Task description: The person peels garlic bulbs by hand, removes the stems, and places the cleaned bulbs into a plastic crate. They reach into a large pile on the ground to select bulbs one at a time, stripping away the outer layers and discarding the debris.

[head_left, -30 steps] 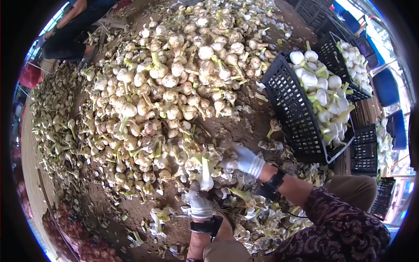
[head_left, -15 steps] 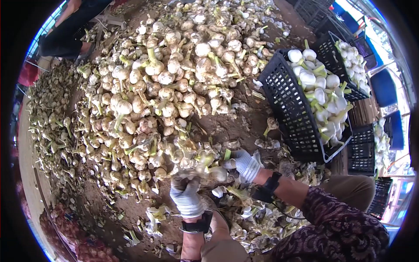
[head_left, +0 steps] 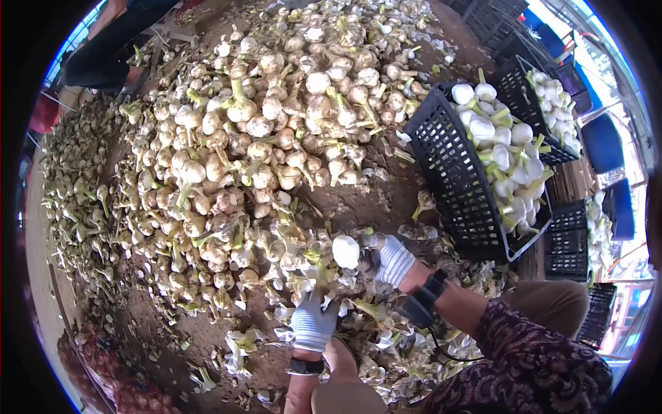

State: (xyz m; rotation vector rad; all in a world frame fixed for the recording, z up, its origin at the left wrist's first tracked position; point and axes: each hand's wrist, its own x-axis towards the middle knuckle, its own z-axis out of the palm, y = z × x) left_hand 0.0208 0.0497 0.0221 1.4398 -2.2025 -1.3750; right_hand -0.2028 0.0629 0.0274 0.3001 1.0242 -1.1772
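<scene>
A clean white garlic bulb (head_left: 345, 252) is gripped in my right hand (head_left: 392, 262), its stem end toward the fingers. The hand wears a striped white glove with grey fingers. Lower and to the left is my left hand (head_left: 314, 321), gloved alike, its fingers pointing away from me over the littered ground. Pale, yellowish-green scraps of garlic skin (head_left: 316, 265) lie or hang just beyond its fingertips, and motion blur smears that spot. Beyond both hands spreads a large heap of unpeeled garlic bulbs (head_left: 241, 152) with stubby stems.
A black plastic crate (head_left: 452, 165) of white garlic bulbs leans at the right. Behind it stand more filled crates (head_left: 527, 96). Shed skins (head_left: 393, 345) cover the ground by my knees. At the far left top is another person's leg (head_left: 103, 62); red net sacks (head_left: 117, 372) lie lower left.
The bulb now shows white and clean at my right hand, where both hands were blurred around it. My left hand has moved slightly right and down, apart from the bulb.
</scene>
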